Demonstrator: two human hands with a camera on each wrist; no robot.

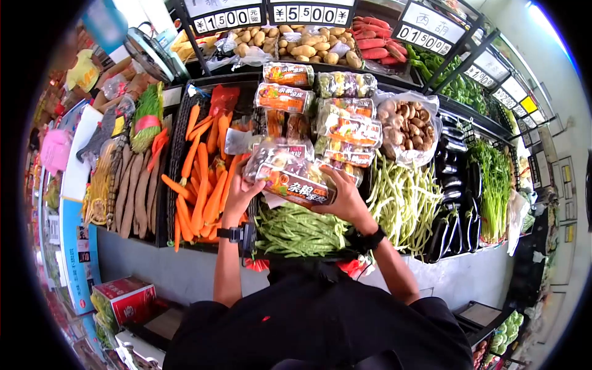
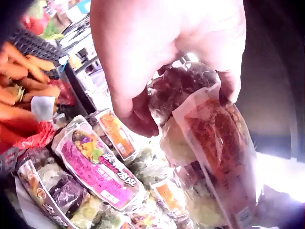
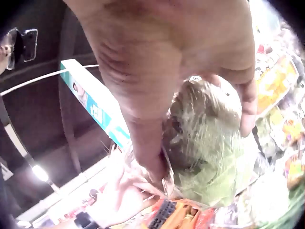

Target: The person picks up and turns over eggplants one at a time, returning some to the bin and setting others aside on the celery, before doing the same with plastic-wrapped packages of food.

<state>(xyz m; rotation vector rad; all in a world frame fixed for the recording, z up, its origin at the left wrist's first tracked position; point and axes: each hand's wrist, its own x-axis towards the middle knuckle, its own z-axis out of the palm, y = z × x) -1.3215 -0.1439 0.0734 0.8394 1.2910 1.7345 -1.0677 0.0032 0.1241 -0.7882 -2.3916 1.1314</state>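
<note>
Both hands hold one clear-wrapped food pack [image 1: 295, 186] with an orange and dark printed label, above the green beans. My left hand [image 1: 242, 191] grips its left end, and my right hand [image 1: 346, 200] grips the right end. In the left wrist view, thumb and fingers of the left hand [image 2: 167, 43] pinch the clear film around the pack [image 2: 214, 143]. From the right wrist, the right hand [image 3: 157, 67] spans the wrapped pack [image 3: 205, 138], where pale green contents show through. Similar packs [image 1: 351, 126] lie stacked just beyond, with a purple-labelled pack [image 2: 97, 164] among them.
Carrots [image 1: 200, 179] lie to the left and green beans [image 1: 299, 228] below the pack. Pale long beans [image 1: 401, 200], bagged mushrooms [image 1: 412, 126] and eggplants [image 1: 453, 179] are on the right. Price signs [image 1: 311, 12] stand at the back by the potatoes [image 1: 314, 46].
</note>
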